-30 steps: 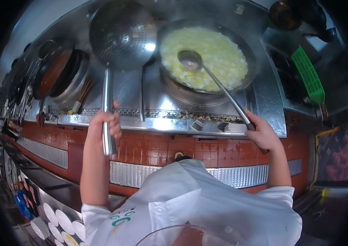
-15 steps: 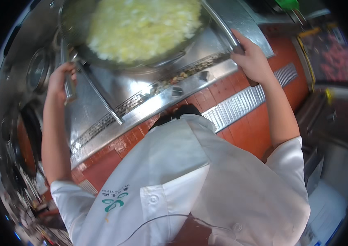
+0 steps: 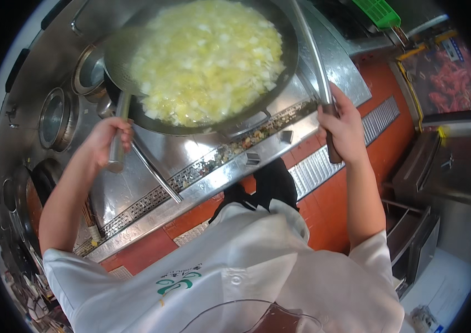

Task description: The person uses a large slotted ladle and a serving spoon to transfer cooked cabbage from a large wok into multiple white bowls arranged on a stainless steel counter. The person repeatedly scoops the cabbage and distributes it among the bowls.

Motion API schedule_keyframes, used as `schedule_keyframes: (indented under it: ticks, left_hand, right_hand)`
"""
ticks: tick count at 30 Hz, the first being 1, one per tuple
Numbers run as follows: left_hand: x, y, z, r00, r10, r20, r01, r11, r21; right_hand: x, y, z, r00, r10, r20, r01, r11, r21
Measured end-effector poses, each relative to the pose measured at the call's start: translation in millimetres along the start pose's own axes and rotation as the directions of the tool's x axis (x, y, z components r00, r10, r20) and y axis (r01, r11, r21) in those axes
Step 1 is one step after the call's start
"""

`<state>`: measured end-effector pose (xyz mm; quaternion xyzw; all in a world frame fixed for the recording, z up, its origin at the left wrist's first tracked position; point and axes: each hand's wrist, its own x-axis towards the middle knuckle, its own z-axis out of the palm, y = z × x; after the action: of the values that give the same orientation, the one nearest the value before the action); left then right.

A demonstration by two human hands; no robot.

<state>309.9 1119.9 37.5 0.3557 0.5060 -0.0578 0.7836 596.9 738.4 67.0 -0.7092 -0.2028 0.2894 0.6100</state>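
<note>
I watched from far off and saw the strainer (image 3: 127,64) at the left side of the big dark wok (image 3: 289,41), but I could not tell if it touched the pale chopped food (image 3: 213,61) in there. It looked stiff, and I guessed it was heaviest at the round end, so its handle (image 3: 115,159) was the best spot to hold, though smooth metal could get slippery. The left hand (image 3: 111,136) was wrapped around that handle. The right hand (image 3: 344,125) was closed around the dark grip (image 3: 333,149) of a long metal tool (image 3: 314,58); its far end was out of my view. The food looked soft and easy to squash. The full wok seemed heavy and hot, over the shiny steel stove (image 3: 108,195). Two round pots (image 3: 53,118) sat farther left.
</note>
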Motion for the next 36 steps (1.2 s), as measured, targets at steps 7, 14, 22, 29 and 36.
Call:
schedule_keyframes:
  ticks: [7,14,22,29,36]
  left_hand:
    - [-11,-38,58,0.957,-0.135,0.255,0.214,0.926,-0.311]
    - [48,-23,108,0.854,0.023,0.520,0.298,0.797,-0.525]
    - [107,33,151,0.775,0.238,0.586,0.256,0.729,-0.634]
    - [97,44,173,0.800,0.328,0.503,0.221,0.619,-0.754]
    - [19,-30,184,0.810,0.315,0.495,0.258,0.566,-0.783]
  right_hand:
    - [-17,-22,3,0.999,0.034,0.011,-0.035,0.994,0.099]
    - [-21,-21,1,1.000,-0.006,0.012,0.003,0.983,0.181]
    - [-31,-21,-23,0.999,-0.008,0.033,0.001,0.979,0.202]
    - [13,-8,-56,0.996,-0.024,0.086,0.020,0.998,0.054]
    - [45,9,-84,0.966,-0.030,0.255,0.009,0.997,0.082]
